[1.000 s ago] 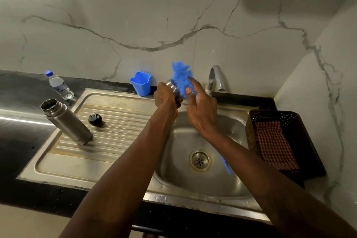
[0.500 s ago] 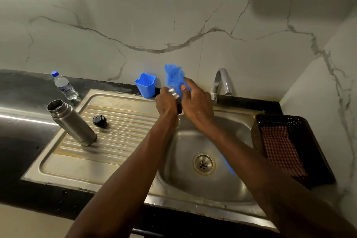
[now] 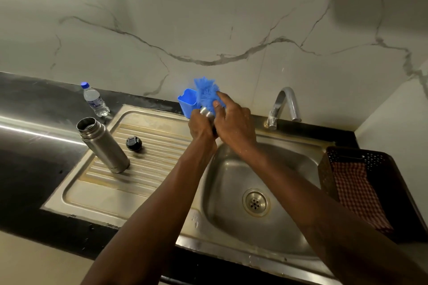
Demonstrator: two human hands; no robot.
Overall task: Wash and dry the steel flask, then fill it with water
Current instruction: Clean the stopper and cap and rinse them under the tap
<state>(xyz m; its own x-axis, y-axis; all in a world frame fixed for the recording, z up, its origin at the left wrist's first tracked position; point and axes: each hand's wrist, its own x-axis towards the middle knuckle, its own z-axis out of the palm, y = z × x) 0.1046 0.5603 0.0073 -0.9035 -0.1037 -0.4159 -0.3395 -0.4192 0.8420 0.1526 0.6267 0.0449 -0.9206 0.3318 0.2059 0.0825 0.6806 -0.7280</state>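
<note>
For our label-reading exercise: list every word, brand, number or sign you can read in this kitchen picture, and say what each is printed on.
No text here can be read.
Water bottle: its label carries print, too small and blurred to read.
Steel flask: no lettering shows.
Black cap: no lettering can be made out.

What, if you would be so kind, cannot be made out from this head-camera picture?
All in the head view:
- The steel piece in the left hand: both hands cover it; only a rim shows.
- The blue brush: handle hidden behind the right hand.
- The water bottle: label too small to read.
- The basket: near side partly hidden by the right forearm.
- The steel flask: inside too dark to see.
</note>
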